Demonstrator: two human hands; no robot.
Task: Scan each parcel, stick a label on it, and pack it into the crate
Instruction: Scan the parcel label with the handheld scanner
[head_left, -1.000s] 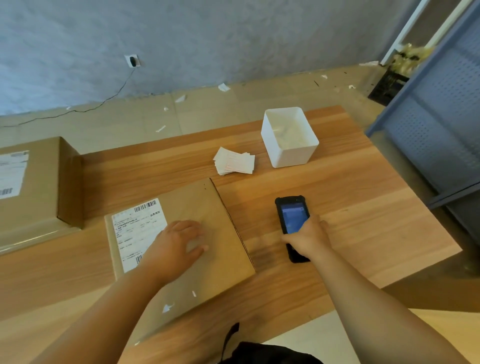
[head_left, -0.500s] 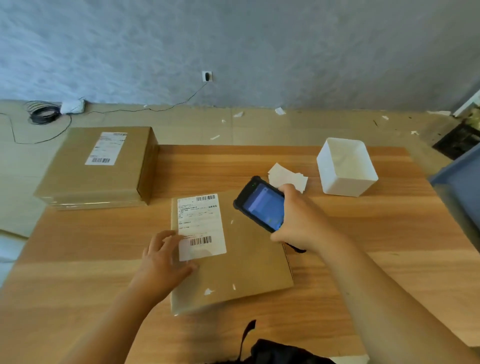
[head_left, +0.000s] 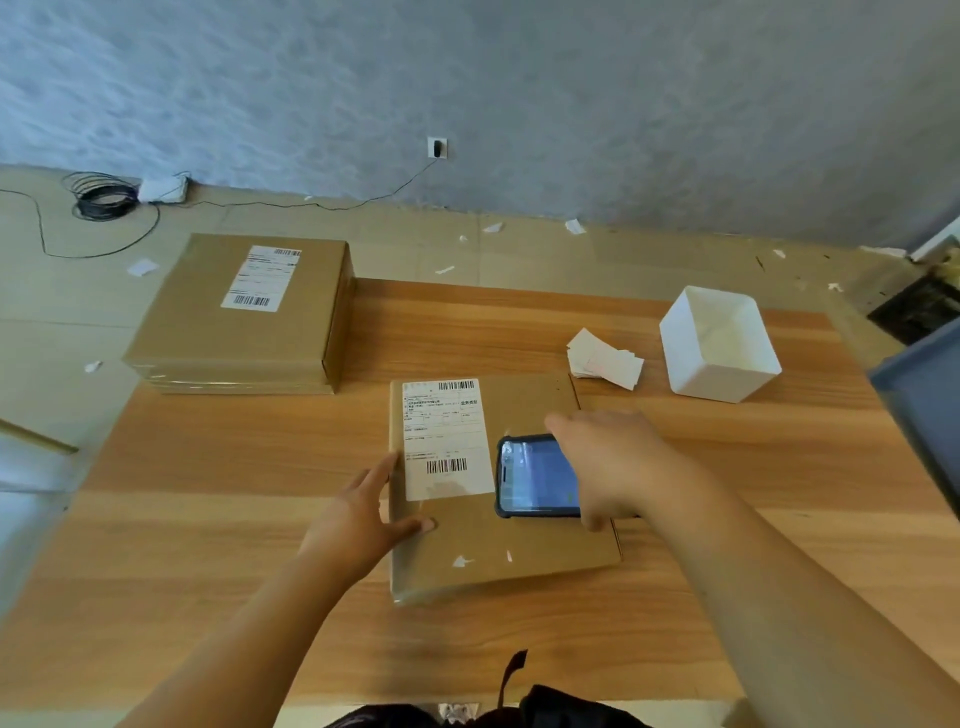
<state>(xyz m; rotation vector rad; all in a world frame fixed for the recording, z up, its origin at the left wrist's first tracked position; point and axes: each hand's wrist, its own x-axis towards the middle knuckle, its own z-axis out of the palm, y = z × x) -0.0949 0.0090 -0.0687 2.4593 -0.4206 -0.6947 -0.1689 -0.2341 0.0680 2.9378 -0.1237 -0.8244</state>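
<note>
Wood-grain table (head_left: 208, 519) fills the lower part of the view, with a tan floor (head_left: 649, 254) and a grey wall (head_left: 519, 104) beyond its far edge.

1. Parcel (head_left: 519, 561): flat brown cardboard, lying flat near the middle of the table, closer to the near edge. A white shipping label (head_left: 447, 436) with two barcodes covers its left portion. Bare table shows on all four sides of the parcel.
2. Left hand (head_left: 353, 525): fingers straight, laid along the parcel's left edge; thumb resting on the top face near the label's lower corner.
3. Right hand (head_left: 618, 467): wrapped around a dark handheld scanner (head_left: 535, 475), covering its right end. The scanner is over the parcel, screen up and lit, just beside the label's right edge.
4. Loose pile of small white labels (head_left: 605, 358): on the table just past the parcel's far right corner.
5. White open bin (head_left: 722, 345): right of the pile, near the far edge.
6. Large cardboard box (head_left: 234, 338): covers the table's far left corner and carries its own white label. A wide strip of bare table separates it from the parcel.
7. Blue panel (head_left: 924, 410): cuts in at the right border of the view; only a part shows.
8. Floor: white paper scraps, a coiled black cable (head_left: 104, 196), and a lead running to a wall socket (head_left: 436, 148).
</note>
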